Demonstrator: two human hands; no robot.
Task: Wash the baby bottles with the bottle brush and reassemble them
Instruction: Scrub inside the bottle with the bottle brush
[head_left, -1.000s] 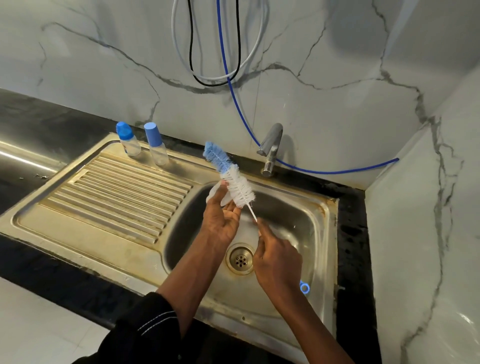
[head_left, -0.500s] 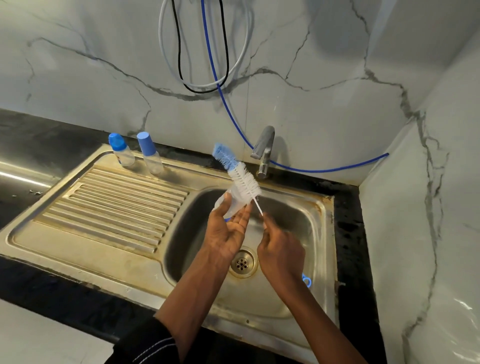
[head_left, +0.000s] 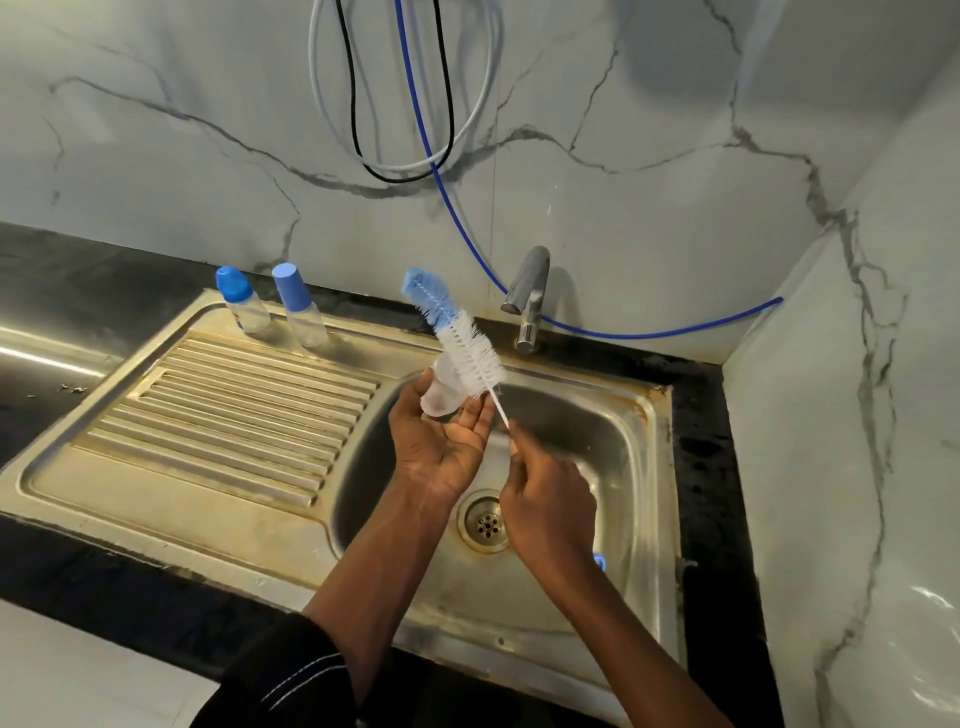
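Note:
Over the sink basin (head_left: 613, 447), my left hand (head_left: 441, 441) holds a small clear bottle part (head_left: 441, 389) in its fingers, palm up. My right hand (head_left: 550, 509) grips the thin handle of the bottle brush (head_left: 462, 338), whose white and blue bristles stick up past the clear part, outside it. A blue loop (head_left: 600, 561) at the handle's end peeks out under my right wrist. Two capped baby bottles stand at the back of the drainboard: one with a domed blue cap (head_left: 241, 301) and one with a flat-topped blue cap (head_left: 298, 306).
The tap (head_left: 527, 291) stands behind the basin with no water running. A drain (head_left: 485, 525) lies under my right hand. The ribbed drainboard (head_left: 234, 415) spreads to the left. White, black and blue hoses (head_left: 415, 130) hang on the marble wall; another wall closes the right side.
Both hands have kept their hold. The brush has shifted slightly up and right against the clear part, and my view has tilted a little.

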